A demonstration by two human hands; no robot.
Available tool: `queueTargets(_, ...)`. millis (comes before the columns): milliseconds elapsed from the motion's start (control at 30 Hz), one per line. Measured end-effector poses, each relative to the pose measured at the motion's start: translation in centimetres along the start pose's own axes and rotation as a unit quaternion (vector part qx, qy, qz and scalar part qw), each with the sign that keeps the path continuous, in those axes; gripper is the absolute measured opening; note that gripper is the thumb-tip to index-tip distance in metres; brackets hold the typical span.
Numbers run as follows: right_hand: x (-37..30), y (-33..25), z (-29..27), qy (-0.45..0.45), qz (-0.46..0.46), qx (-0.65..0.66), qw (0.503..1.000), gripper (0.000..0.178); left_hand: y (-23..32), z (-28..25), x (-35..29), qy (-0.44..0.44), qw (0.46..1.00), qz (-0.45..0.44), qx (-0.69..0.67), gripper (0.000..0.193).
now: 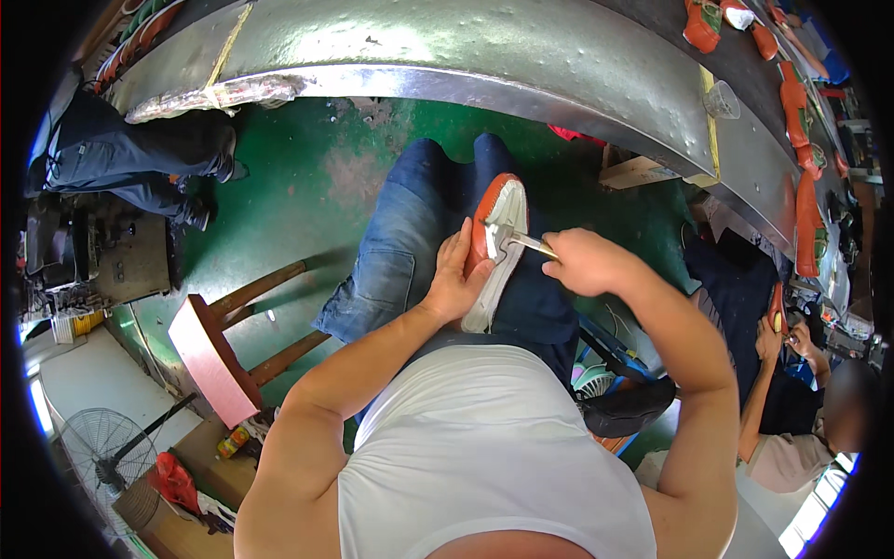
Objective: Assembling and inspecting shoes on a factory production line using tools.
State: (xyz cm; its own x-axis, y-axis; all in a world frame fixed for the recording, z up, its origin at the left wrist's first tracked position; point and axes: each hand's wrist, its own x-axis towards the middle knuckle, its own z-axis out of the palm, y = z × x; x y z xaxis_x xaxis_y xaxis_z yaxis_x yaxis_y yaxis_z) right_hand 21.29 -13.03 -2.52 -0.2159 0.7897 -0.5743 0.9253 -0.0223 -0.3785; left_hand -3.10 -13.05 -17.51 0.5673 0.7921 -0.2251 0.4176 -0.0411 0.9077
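The fingers of the person's right hand (582,261) are clenching around the handle of a small metal hammer-like tool (510,239), whose head is pressing against the white sole of an orange shoe (495,247). The fingers of the left hand (456,279) are lying stretched along the shoe's left edge, gripping it and steadying it sole-up on the person's lap, across blue jeans (400,242). The person is wearing a white sleeveless top (484,447) and is sitting over a green floor (307,177). Just to the left, a wooden stool with a pink seat (209,359) is standing on that floor. A long curved grey metal bench (466,51) is running across the top of the view, carrying more orange shoes (792,93) along its far right stretch. At the right edge, another person's hands (778,335) are working on a shoe. A standing fan (102,456) is sitting at the lower left.
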Motion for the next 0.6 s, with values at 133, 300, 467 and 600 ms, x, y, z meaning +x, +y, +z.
queueTargets(133,0.9,-0.9,2.2,-0.089,0.047,0.120,0.988,0.030,0.5,-0.6,-0.5,0.011,0.999,0.028,-0.044,0.079)
queueTargets(300,1.3,-3.0,11.9,0.147,0.075,0.300,0.940,0.031,0.9,-2.0,0.3,-0.008,0.997,0.067,-0.022,0.074)
queueTargets(467,1.7,-4.9,15.9,0.234,0.104,0.339,0.905,0.033,1.1,-2.6,0.6,-0.007,0.988,0.119,0.095,0.072)
queueTargets(600,0.6,-0.7,14.2,0.033,0.059,0.592,0.803,0.025,2.9,-3.4,0.6,-0.069,0.989,0.083,0.101,0.066)
